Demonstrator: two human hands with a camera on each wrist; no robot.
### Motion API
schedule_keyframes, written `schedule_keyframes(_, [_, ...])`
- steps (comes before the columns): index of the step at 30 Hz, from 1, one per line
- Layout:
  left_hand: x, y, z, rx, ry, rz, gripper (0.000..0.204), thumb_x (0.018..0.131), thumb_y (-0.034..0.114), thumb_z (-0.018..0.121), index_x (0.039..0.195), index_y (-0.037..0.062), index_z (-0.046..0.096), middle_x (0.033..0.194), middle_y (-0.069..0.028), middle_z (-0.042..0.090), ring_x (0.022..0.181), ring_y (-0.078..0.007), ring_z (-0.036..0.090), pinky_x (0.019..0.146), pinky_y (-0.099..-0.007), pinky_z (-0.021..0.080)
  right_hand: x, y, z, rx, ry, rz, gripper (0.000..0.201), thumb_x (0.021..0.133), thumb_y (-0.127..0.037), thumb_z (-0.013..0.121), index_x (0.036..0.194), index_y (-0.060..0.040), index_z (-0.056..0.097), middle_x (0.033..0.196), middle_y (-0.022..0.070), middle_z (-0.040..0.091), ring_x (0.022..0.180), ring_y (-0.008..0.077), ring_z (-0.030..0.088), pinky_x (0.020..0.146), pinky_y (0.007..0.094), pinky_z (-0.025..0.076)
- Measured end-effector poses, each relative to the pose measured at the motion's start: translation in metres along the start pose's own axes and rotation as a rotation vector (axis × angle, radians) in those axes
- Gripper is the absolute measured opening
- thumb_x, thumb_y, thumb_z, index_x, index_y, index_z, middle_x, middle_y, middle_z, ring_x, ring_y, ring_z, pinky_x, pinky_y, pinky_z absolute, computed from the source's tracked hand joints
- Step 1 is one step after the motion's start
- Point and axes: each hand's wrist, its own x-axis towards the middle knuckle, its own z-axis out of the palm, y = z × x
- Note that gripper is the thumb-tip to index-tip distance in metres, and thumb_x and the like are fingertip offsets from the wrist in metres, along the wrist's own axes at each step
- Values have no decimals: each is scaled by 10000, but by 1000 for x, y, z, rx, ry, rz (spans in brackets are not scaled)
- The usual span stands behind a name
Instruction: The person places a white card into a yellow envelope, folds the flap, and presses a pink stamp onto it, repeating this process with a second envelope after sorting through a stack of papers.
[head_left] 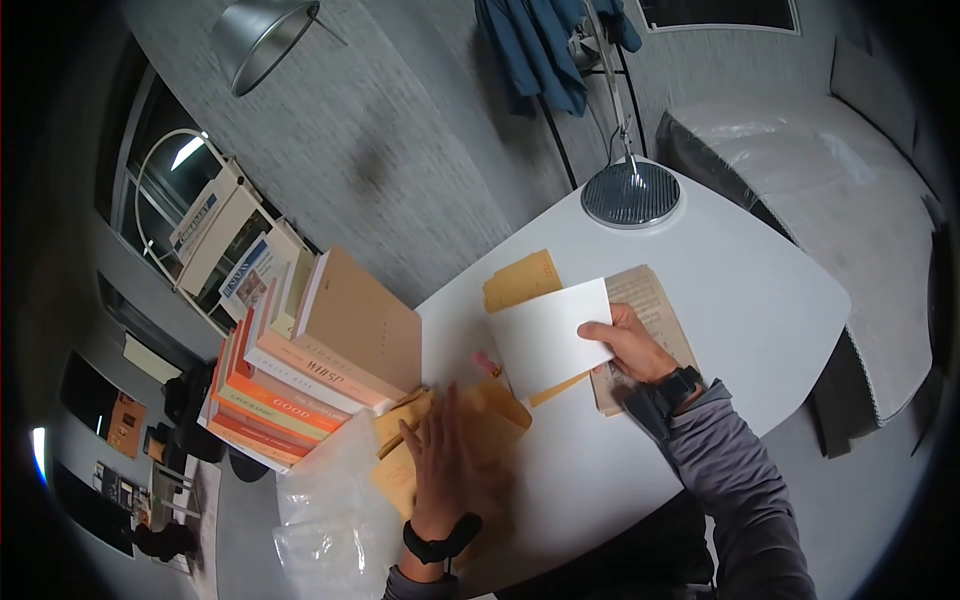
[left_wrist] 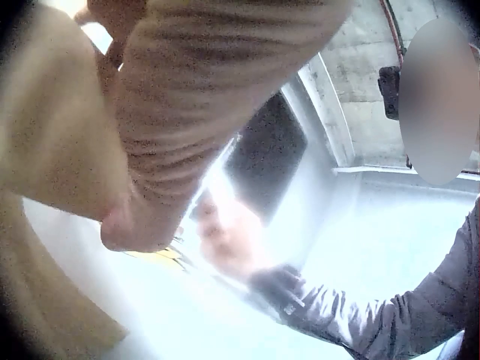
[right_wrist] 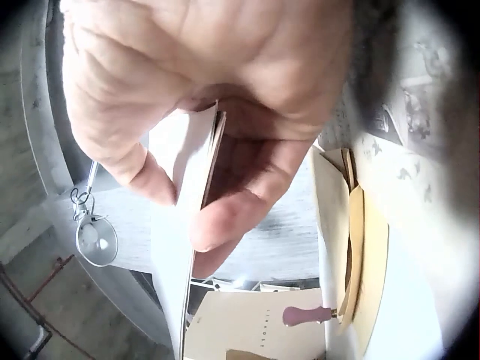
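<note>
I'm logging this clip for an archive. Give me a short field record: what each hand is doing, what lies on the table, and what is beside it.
right hand: right hand pinches a white card, held up over the table
left hand: left hand rests flat, fingers straight, on tan envelopes
table: white round table; a printed paper lies under the right hand; a lamp base stands at the far edge
beside: stack of books at left, clear plastic bag below it

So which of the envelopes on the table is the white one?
The white envelope pinched in the right hand, raised above the table. The others are tan: those under the left hand and one behind it.
</note>
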Motion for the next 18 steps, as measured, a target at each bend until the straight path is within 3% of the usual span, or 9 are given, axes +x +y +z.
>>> schedule_keyframes(3, [3, -7, 4, 2, -10, -30, 1213, 609, 280, 845, 1551, 29, 122, 1426, -204, 417, 1348, -380, 381, 1128, -686, 130, 1, 7, -2, -171, -63, -33, 239, 920, -133, 629, 1102, 11, 685, 943, 69, 719, 790, 102, 672, 592, 241, 548])
schedule_keyframes(6, [1, -20, 12, -3, 29, 8, 1191, 620, 253, 828, 1557, 50, 121, 1436, -204, 404, 1360, -387, 364, 1128, -693, 122, -4, -4, 2, -347, -97, 129, 236, 923, -127, 627, 1110, 5, 686, 953, 63, 715, 813, 113, 671, 673, 252, 554])
schedule_keyframes(9, [2, -20, 9, -31, 42, 11, 1181, 625, 239, 818, 1561, 66, 119, 1451, -204, 383, 1371, -404, 348, 1125, -702, 115, -5, -8, 9, -433, -106, 182, 225, 925, -117, 630, 1106, 4, 688, 946, 61, 711, 804, 115, 664, 723, 262, 543])
schedule_keyframes(18, [4, -21, 5, 8, 31, 0, 1168, 607, 213, 841, 1545, 67, 160, 1478, -216, 334, 1408, -399, 295, 1133, -703, 86, -7, -5, 15, -432, -211, 145, 251, 934, -124, 634, 1124, 35, 674, 934, 74, 708, 780, 132, 654, 696, 275, 537])
